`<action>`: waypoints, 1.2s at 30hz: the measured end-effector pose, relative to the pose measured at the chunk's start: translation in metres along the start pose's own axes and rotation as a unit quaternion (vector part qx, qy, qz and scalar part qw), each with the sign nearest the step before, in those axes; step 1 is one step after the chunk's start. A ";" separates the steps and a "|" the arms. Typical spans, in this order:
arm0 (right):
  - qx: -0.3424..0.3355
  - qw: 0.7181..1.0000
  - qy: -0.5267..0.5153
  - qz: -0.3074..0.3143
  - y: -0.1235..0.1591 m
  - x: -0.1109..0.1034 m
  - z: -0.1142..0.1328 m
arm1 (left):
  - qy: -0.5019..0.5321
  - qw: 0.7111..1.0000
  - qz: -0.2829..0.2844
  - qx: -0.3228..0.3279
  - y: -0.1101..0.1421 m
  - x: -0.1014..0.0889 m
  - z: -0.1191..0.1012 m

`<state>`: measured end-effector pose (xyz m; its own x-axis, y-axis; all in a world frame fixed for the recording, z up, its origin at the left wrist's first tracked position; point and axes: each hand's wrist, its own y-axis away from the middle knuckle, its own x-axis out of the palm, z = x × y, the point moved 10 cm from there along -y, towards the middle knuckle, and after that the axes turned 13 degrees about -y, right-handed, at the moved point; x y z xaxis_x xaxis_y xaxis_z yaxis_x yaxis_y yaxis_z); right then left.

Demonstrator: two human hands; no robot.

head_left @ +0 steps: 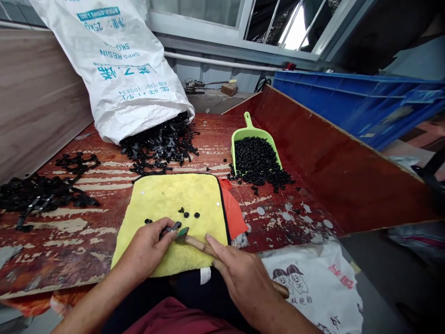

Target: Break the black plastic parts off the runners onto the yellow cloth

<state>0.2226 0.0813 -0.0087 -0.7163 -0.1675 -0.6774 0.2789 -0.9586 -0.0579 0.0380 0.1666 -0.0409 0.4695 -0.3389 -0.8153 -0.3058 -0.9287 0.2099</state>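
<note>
My left hand (149, 246) is closed in a pinch over the yellow cloth (174, 192), holding a small dark plastic piece (170, 229) mostly hidden by the fingers. A round black part (178, 224) sits at its fingertips. My right hand (243, 273) is wrapped round a knife-like tool with a wooden handle (200, 245); the handle's end sticks out below the palm. The tool's short greenish blade (181, 235) points left and lies close to the left fingertips; whether it touches the piece I cannot tell. Several small round black parts (187, 215) lie loose on the cloth.
A white resin sack (135, 79) spills black moulded pieces (163, 144) at the back. Another black pile (38, 197) lies left. A green dustpan (248, 120) full of small black parts stands right, beside a red-brown board (306, 157). Beyond is a blue crate (347, 102).
</note>
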 end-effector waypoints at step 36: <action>0.138 0.971 0.133 -0.140 -0.023 -0.082 -0.112 | 0.409 0.898 0.032 -0.159 -0.006 -0.020 0.018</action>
<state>0.3465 0.1425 -0.0344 -0.5391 0.1396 -0.8306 -0.1116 -0.9893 -0.0938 0.0150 0.1817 -0.0354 0.9504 -0.2702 -0.1542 -0.1633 -0.8551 0.4921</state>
